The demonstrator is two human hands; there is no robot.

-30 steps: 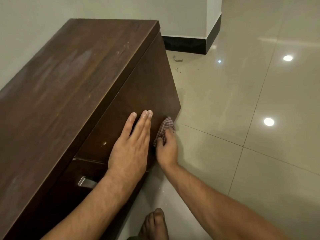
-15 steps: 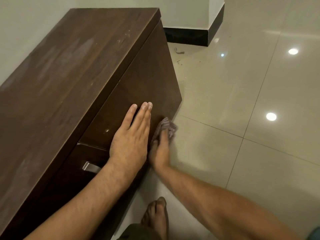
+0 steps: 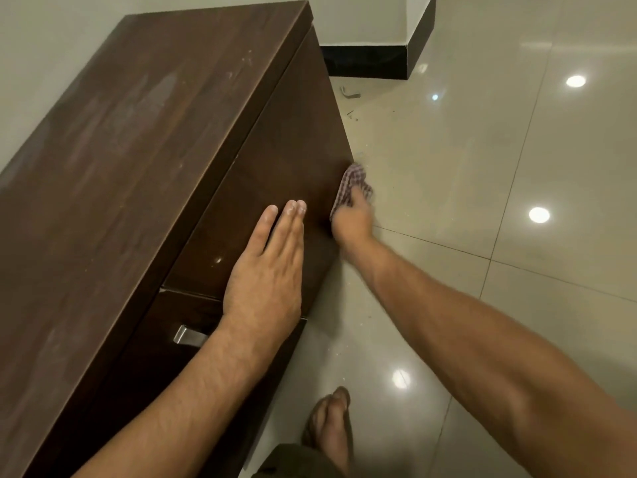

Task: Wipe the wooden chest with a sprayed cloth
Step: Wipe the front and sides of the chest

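Note:
The dark wooden chest stands against the wall at the left, its top streaked with pale smears. My left hand lies flat on the chest's front panel, fingers together and pointing away from me. My right hand grips a checked cloth and presses it against the lower far corner of the front panel, close to the floor. Part of the cloth is hidden under my fingers.
A metal handle sticks out of the lower drawer just beside my left wrist. My foot rests on the glossy tiled floor near the chest. A small metal piece lies on the floor by the black skirting.
My right hand with the cloth has slid from low on the front panel out to its far lower corner. The left hand has stayed flat on the panel.

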